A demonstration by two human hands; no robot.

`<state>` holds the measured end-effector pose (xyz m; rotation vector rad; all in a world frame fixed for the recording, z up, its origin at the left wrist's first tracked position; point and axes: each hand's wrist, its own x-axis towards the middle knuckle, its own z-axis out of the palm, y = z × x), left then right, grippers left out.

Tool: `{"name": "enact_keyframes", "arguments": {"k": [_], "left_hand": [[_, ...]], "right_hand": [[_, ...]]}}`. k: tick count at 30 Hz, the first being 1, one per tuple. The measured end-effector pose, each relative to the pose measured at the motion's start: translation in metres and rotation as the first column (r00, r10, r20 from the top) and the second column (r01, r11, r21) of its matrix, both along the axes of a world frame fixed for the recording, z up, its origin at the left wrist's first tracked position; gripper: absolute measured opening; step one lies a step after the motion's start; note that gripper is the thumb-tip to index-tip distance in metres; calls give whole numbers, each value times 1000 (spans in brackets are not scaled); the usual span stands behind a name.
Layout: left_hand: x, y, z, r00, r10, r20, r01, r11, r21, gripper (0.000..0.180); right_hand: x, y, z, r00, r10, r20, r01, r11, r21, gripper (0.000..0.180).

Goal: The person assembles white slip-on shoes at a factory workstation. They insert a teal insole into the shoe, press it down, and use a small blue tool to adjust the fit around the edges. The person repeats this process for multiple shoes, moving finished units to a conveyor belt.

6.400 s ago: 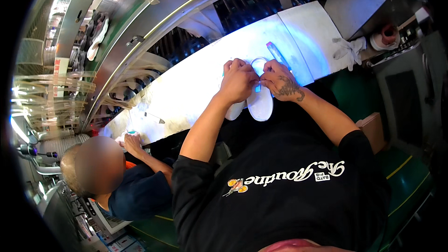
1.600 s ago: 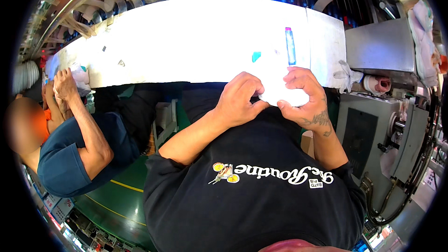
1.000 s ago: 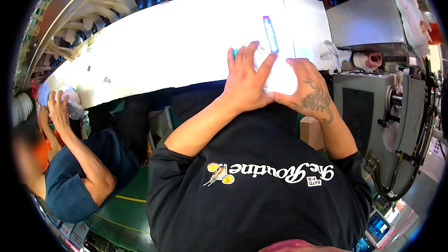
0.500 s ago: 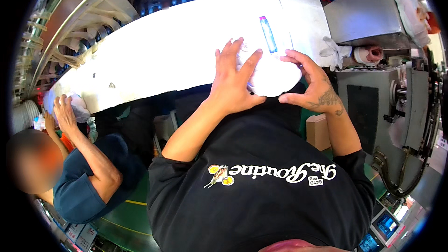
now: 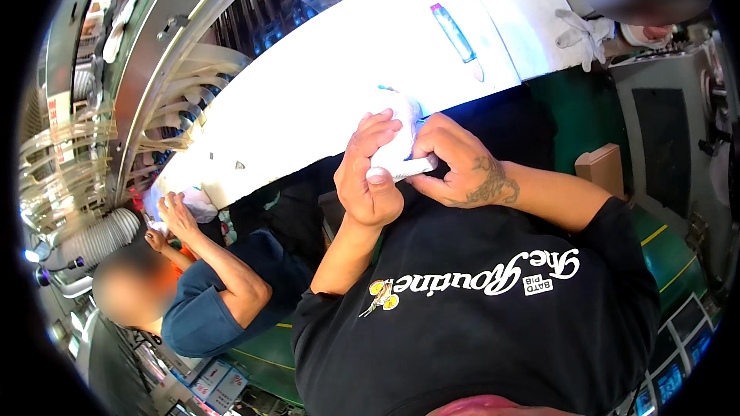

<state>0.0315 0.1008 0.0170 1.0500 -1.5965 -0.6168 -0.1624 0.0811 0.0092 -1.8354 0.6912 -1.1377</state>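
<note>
A soft white cloth bundle [image 5: 405, 123] is between my hands at the near edge of the white table; overexposure hides what kind of cloth article it is. My left hand [image 5: 364, 173] is wrapped around its left side, with the thumb across the near end. On the right, my right hand [image 5: 456, 160] has its fingers curled and pinches a rolled white edge of the bundle. A slim blue tool [image 5: 455, 33] with a pink end and a pale pointed tip lies farther back on the table.
The bright white table [image 5: 308, 85] curves away to the left, where a person in a dark blue shirt [image 5: 223, 293] works at its edge. White gloves [image 5: 583, 35] lie at the far right. A cardboard box [image 5: 601, 171] and a grey machine [image 5: 663, 139] stand to the right.
The white bundle has come up off the table toward me. My hands, spread around it before, have closed on it. The view has turned, so the surroundings sit differently.
</note>
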Motion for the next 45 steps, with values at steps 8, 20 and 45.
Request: {"name": "enact_keyframes", "arguments": {"k": [8,20,45], "left_hand": [[6,-7,8,974,-137,182,144,989,-27,54],[25,5,32,928,-176,327,148,983,110,39],[37,-24,45,781,57,622,-94,995,27,52]], "right_hand": [[-17,-22,8,988,133,-85,-157,877,-454,23],[-2,-16,-24,998,-61,-4,59,975,-215,62],[22,-31,-53,978,-131,-164,128,991,-27,56]]}}
